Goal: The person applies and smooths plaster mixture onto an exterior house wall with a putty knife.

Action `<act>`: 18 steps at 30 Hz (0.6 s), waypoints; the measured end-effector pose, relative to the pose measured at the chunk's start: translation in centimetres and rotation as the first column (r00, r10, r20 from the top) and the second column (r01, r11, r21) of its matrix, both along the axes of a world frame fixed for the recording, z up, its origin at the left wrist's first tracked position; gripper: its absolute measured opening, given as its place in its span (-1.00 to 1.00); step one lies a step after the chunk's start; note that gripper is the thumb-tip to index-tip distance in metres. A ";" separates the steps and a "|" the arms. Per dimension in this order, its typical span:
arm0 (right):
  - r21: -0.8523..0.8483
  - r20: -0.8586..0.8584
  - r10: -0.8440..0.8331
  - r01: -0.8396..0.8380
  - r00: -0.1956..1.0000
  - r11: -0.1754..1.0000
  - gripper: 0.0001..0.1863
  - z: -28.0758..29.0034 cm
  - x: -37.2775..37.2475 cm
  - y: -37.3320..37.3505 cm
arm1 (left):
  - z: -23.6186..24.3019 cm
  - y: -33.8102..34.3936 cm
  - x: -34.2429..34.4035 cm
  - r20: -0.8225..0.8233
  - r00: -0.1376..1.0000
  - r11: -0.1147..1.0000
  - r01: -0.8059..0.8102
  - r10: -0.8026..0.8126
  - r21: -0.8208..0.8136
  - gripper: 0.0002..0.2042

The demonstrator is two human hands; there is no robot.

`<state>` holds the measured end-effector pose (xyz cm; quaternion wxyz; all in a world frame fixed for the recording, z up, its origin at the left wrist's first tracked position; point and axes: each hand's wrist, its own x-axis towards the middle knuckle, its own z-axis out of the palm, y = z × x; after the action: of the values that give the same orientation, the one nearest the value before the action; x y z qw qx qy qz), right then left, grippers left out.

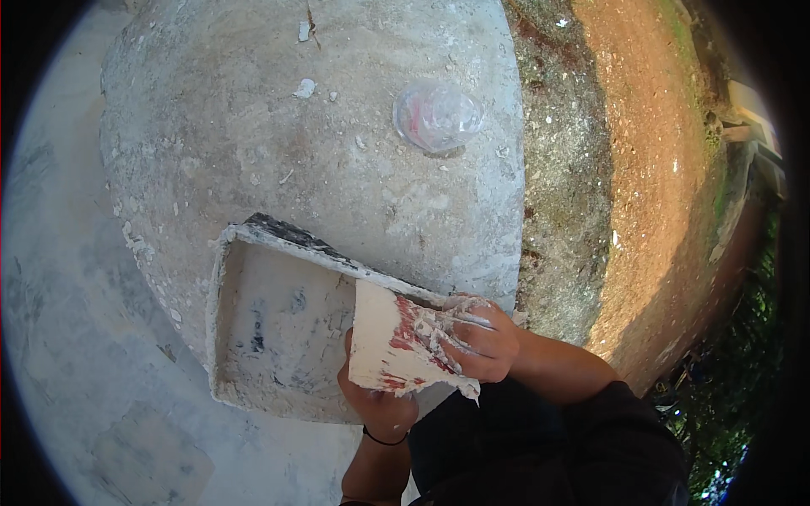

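Observation:
A shallow rectangular tray [218,325], crusted with pale plaster and dark along its far side, sits low in the middle. My left hand [386,409], with a dark band at its wrist, closes on the near rim toward the right end. One digit shows inside the tray; its other fingers are hidden. Above it, my right hand [481,341], smeared with plaster, grips a wide putty knife [377,337]. The blade is coated in cream-white plaster, with red patches showing. Its handle is mostly hidden under the fingers and wet plaster, which hangs off one corner.
A clear plastic container [437,116], reddish inside, stands on the rough grey slab [253,135] beyond the tray. White flakes [305,88] are scattered there. To the right, the slab's edge meets mossy ground and sunlit orange soil [650,169]. Green plants [734,430] grow at the lower right.

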<state>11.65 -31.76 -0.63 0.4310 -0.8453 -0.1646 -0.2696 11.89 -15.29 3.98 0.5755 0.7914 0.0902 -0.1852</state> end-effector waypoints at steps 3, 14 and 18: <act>-0.001 -0.010 0.022 -0.022 1.000 1.000 -0.55 -0.2 0.1 0.0 | -0.8 1.5 -1.3 -0.061 0.990 0.991 0.122 -0.125 -0.056 -0.51; 0.003 -0.226 0.019 -0.019 0.974 1.000 -0.68 0.8 -0.2 0.2 | -0.3 -0.8 0.4 -0.189 0.964 0.946 -0.228 0.186 -0.230 -0.72; 0.085 -0.169 -0.037 0.051 0.985 0.995 -0.55 0.8 0.0 0.7 | -0.7 1.0 -0.6 -0.166 0.976 0.974 -0.167 0.142 -0.152 -0.65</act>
<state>11.61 -31.09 0.13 0.4745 -0.8483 -0.0969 -0.2143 11.29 -14.30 3.33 0.6431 0.7149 0.1802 -0.2073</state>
